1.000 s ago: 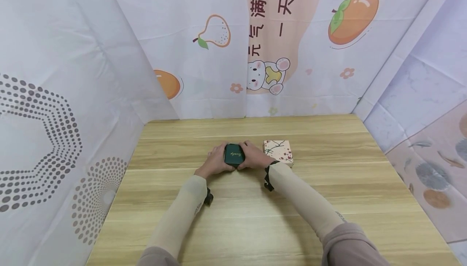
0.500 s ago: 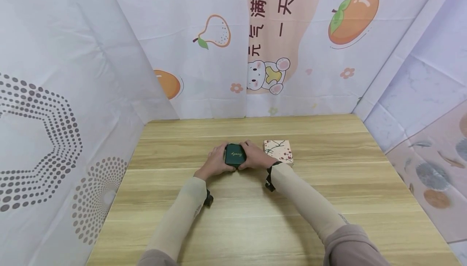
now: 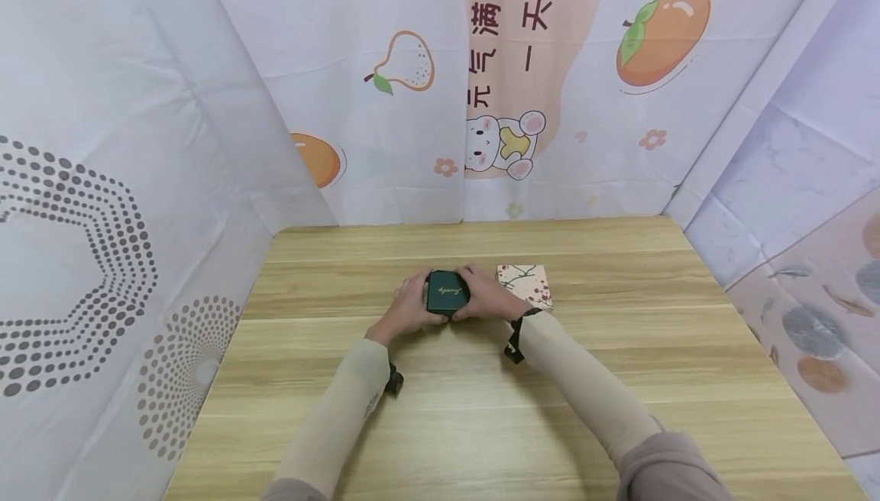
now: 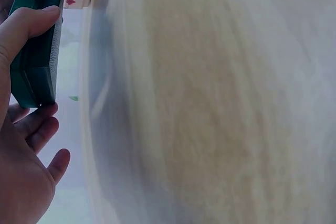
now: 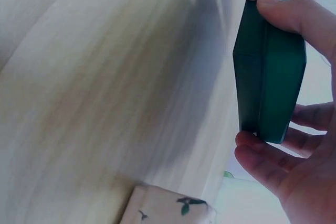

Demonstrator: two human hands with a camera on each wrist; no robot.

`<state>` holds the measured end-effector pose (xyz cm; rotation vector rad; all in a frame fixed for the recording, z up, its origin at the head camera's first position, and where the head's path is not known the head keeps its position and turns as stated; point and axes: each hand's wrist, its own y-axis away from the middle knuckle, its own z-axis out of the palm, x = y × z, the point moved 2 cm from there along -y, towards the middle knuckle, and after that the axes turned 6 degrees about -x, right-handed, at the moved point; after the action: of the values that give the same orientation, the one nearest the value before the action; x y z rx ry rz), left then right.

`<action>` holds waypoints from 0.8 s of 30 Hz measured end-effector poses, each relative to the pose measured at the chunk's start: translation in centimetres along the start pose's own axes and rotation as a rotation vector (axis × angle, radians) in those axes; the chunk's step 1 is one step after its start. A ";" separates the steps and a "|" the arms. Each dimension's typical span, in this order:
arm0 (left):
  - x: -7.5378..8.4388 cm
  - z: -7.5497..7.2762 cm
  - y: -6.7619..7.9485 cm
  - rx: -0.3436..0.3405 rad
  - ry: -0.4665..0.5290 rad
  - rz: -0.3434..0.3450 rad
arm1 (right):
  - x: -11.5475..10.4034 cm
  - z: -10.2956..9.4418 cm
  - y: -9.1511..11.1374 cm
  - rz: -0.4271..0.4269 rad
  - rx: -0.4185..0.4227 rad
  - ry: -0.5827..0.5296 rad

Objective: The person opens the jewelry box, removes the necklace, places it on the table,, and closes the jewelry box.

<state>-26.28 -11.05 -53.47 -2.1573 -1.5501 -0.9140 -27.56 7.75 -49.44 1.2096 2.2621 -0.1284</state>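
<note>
Two hands share one load: the left hand (image 3: 412, 304) and the right hand (image 3: 483, 293) grip opposite sides of a green box (image 3: 445, 292), near the middle of the wooden surface (image 3: 447, 409) toward its far side; the wrist views suggest that it is held just above the wood; the step in hand looks like steadying or handling the box, and the next move probably calls for an even grip from both sides; a flower-patterned box (image 3: 525, 284) lies beside the right hand; behind the surface hangs a pale curtain (image 3: 399, 134) printed with fruit, lettering and a cartoon animal.
</note>
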 end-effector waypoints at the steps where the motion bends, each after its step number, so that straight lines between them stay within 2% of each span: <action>1: 0.1 0.0 0.1 0.003 0.005 0.002 | 0.0 -0.1 0.1 -0.002 0.005 -0.003; 9: 0.8 0.2 0.8 0.050 -0.003 0.034 | -0.5 -0.7 1.1 -0.028 0.033 0.036; 24: 2.0 1.3 2.4 0.087 0.060 0.071 | -0.7 -1.1 3.2 -0.087 0.050 0.047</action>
<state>-23.22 -9.69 -52.86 -2.0910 -1.4482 -0.8638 -25.16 9.47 -47.57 1.1513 2.3657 -0.1924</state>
